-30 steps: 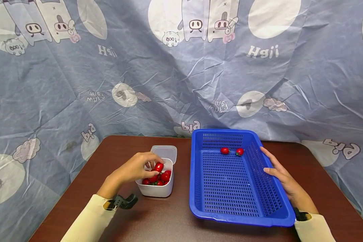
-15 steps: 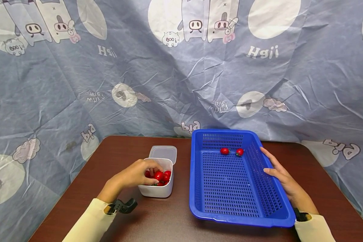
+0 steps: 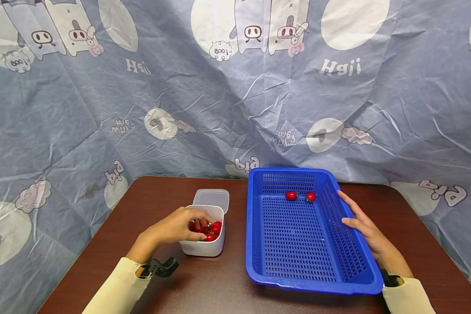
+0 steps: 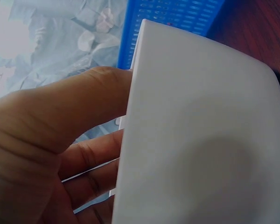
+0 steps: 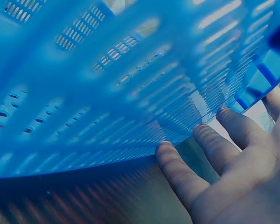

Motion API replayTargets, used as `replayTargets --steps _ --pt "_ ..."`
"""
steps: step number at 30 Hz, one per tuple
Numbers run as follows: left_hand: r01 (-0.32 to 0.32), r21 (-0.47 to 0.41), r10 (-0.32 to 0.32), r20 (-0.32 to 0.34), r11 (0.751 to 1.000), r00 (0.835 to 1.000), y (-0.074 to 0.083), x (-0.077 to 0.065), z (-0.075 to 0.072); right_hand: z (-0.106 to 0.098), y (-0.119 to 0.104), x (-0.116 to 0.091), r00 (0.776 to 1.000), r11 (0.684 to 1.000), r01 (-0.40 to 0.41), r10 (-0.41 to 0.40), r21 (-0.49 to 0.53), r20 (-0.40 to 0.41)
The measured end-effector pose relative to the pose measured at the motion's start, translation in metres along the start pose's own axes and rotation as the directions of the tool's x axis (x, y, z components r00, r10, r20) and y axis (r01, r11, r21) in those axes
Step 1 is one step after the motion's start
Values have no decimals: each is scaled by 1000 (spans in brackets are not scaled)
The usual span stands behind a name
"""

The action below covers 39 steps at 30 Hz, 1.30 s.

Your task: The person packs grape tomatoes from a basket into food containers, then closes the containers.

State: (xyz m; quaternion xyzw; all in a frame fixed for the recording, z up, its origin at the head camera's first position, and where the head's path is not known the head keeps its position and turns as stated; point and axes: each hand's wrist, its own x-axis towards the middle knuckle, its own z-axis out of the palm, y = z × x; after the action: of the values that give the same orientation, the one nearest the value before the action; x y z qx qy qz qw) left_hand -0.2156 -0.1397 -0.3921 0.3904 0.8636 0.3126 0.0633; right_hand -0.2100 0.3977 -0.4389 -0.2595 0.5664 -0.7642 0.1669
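Note:
My left hand [image 3: 182,226] reaches over the near-left wall of a small white plastic box [image 3: 204,249], fingers down among several red cherry tomatoes [image 3: 216,227]. The box wall hides the fingertips in the left wrist view, so I cannot see whether a tomato is between them. At the right, my right hand [image 3: 370,235] holds the side of a blue perforated plastic basket [image 3: 314,285], thumb at the rim. Its fingertips [image 5: 165,149] touch the basket's outer wall in the right wrist view. Two cherry tomatoes [image 3: 291,196] lie at the basket's far end.
A translucent lid [image 3: 212,198] lies just behind the white box. Both containers stand on a dark brown table [image 3: 161,192]. A grey-blue printed cloth [image 3: 220,87] hangs along the table's far edge.
One second ago my left hand pinched a cherry tomato above the box. It has since lowered into the box, and the tomatoes there have shifted. My right hand and the basket stay put.

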Motion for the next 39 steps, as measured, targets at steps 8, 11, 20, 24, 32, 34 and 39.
replayTargets --steps 8,11,20,24,32,34,39 --pt "-14 6 14 -8 1000 1000 2 1 -1 3 -3 -1 1000 1000 -18 17 -19 -22" --pt "-23 28 24 -22 999 999 4 4 -1 4 -4 -1 999 999 -28 27 -38 -41" --pt "-13 121 18 -37 993 999 15 14 -10 7 -6 -2 992 995 -76 69 -64 -107" --pt "-16 138 21 -34 990 999 19 18 -14 6 -5 -2 992 996 -78 72 -54 -100" --pt "-35 160 45 -54 987 998 29 33 -28 6 -6 -1 995 997 -65 61 -45 -80" --pt "-55 183 68 -64 981 996 33 40 -32 7 -6 -1 994 996 -66 61 -54 -86" --pt "-117 227 140 -85 967 987 41 60 -42 8 -7 -2 993 995 -77 71 -57 -99"
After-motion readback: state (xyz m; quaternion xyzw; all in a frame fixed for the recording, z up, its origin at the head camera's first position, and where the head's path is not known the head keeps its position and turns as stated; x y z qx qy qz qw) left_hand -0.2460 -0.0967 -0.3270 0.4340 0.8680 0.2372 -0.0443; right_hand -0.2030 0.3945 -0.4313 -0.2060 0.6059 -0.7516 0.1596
